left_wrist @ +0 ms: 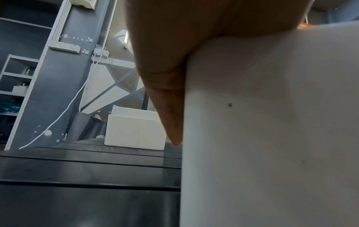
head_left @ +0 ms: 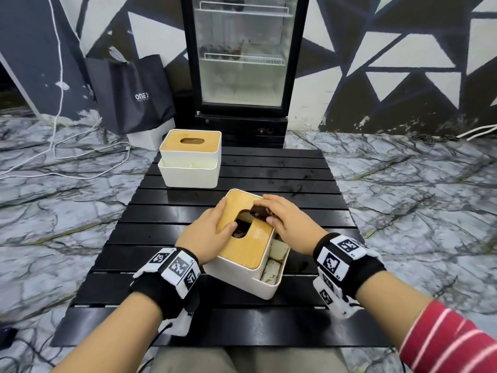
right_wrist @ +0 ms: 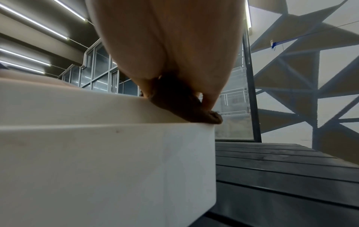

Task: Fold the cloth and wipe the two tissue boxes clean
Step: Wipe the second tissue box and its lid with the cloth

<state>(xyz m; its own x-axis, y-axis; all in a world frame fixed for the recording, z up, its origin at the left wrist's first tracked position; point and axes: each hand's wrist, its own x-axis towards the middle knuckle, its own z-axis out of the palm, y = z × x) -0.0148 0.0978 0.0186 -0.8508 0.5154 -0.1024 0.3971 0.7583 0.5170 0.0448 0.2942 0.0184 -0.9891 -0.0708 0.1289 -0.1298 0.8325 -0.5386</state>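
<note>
A white tissue box with a wooden lid (head_left: 243, 246) sits at the middle of the black slatted table (head_left: 282, 168), turned at an angle. My left hand (head_left: 212, 227) grips its left side, thumb hooked in the lid's slot; in the left wrist view the fingers (left_wrist: 170, 116) lie against the box's white wall (left_wrist: 272, 122). My right hand (head_left: 279, 214) holds a small dark brown folded cloth (head_left: 259, 212) and presses it on the lid's far right part. In the right wrist view the cloth (right_wrist: 186, 107) lies on the box rim (right_wrist: 116, 122). A second, similar box (head_left: 190, 158) stands at the table's far left.
A glass-door fridge (head_left: 243, 57) stands right behind the table. A dark shopping bag (head_left: 131, 95) and white cables (head_left: 88, 154) lie on the marble floor at the left. The near box's side tray (head_left: 274, 262) holds pale items. The second box (left_wrist: 136, 129) shows in the left wrist view.
</note>
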